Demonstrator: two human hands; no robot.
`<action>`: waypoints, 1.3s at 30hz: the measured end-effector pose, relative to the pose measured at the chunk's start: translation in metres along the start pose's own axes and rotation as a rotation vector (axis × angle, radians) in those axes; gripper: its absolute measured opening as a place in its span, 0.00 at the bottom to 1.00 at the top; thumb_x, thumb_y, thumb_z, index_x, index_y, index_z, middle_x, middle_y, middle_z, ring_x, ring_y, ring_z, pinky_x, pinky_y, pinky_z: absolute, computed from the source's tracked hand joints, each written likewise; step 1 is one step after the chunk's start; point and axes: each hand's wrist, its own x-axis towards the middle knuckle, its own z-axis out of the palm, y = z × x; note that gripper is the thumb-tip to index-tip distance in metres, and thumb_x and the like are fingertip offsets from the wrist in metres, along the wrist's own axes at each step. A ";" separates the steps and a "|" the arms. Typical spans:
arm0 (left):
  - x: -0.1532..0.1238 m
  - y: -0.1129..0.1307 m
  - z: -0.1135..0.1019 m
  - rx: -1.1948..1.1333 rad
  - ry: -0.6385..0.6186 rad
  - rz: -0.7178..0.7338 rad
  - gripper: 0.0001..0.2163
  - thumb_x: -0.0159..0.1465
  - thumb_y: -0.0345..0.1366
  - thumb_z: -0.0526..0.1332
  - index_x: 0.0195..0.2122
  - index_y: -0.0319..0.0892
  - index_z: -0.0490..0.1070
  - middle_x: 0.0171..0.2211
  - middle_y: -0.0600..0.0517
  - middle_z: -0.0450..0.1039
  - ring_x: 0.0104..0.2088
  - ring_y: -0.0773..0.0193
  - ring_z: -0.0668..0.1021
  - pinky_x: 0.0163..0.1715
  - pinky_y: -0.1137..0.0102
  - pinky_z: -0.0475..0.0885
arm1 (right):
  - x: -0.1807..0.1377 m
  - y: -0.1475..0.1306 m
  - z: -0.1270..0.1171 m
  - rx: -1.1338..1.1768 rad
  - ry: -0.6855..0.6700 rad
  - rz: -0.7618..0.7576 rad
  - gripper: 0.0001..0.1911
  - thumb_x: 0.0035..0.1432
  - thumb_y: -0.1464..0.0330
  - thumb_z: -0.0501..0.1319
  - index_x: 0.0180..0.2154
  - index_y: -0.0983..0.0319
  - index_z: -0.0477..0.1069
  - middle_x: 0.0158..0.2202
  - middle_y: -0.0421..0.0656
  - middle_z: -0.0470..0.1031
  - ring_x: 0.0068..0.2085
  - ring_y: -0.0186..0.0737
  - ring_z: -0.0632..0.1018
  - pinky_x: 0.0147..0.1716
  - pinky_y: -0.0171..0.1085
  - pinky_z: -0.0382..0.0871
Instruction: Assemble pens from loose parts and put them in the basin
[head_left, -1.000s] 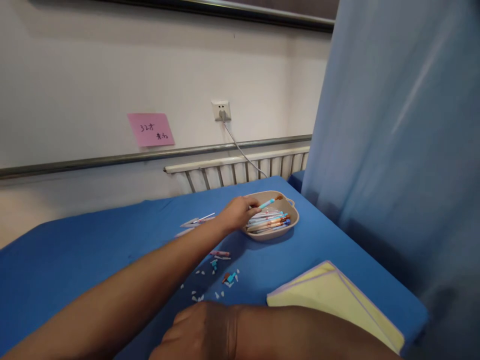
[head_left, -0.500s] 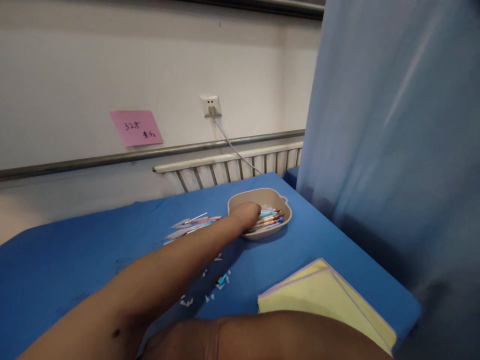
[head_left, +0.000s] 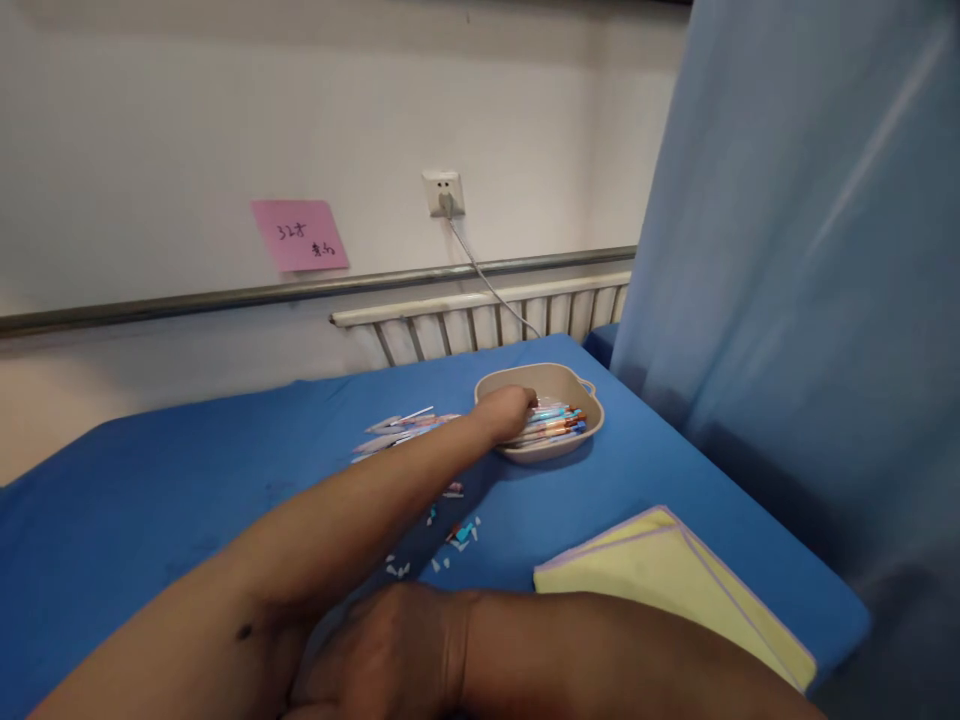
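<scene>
My left hand (head_left: 508, 412) reaches far out into a beige bowl (head_left: 585, 385) and rests on the coloured pens (head_left: 556, 423) lying in it; its fingers are curled down among them, and I cannot see whether they grip one. My right hand (head_left: 390, 645) lies close to me at the bottom of the view, fingers curled under, against my left forearm, with nothing visible in it. More pens (head_left: 397, 432) lie loose on the blue cloth left of the bowl. Small pen parts and caps (head_left: 457, 535) are scattered between the bowl and me.
The blue-covered table (head_left: 150, 500) ends at the right near a folded yellow cloth (head_left: 675, 580). A blue curtain (head_left: 810, 280) hangs at the right. Behind the table are a radiator (head_left: 480, 325), a wall socket with a cable (head_left: 442, 192) and a pink note (head_left: 300, 235).
My left hand held a light blue pen over the bowl's rim one second ago; it has since gone down into the bowl onto the pens. The view shifted slightly.
</scene>
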 end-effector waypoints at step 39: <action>-0.259 -0.130 0.033 -0.283 0.301 -0.135 0.11 0.63 0.35 0.53 0.43 0.44 0.72 0.43 0.49 0.75 0.44 0.61 0.73 0.49 0.65 0.64 | -0.041 0.125 0.038 -0.167 -0.288 1.084 0.17 0.60 0.72 0.52 0.51 0.62 0.67 0.49 0.49 0.71 0.52 0.45 0.67 0.51 0.40 0.56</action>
